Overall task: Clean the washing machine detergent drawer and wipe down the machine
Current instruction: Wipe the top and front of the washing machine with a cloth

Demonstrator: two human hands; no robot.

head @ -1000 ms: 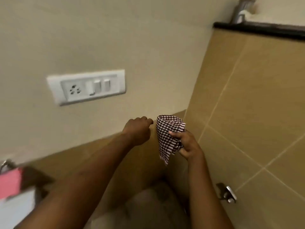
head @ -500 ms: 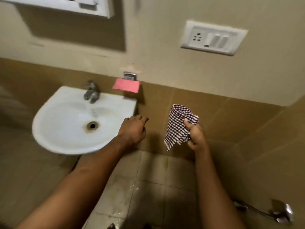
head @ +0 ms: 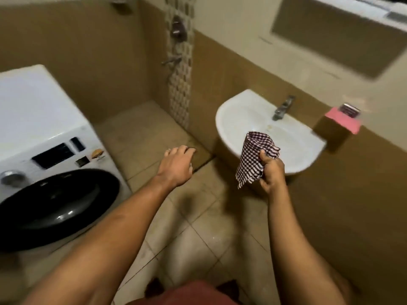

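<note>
A white ceramic wall-hung basin (head: 235, 119) juts from the right-hand wall, with a chrome pillar tap (head: 283, 107) standing upright at its back rim. Just beside the basin, further right, a flat pink pad (head: 341, 120) lies on a small metal wall holder (head: 350, 109). A blurred white-edged fixture (head: 352, 7) hangs high on the cream upper wall. In the far corner a vertical strip of patterned mosaic tile (head: 179, 91) carries a round chrome shower valve (head: 178, 29) and, lower down, a chrome spout (head: 171, 60). Glossy brown tiles (head: 88, 51) clad the lower walls. The floor of square beige tiles (head: 198, 227) bears dark smudges.
</note>
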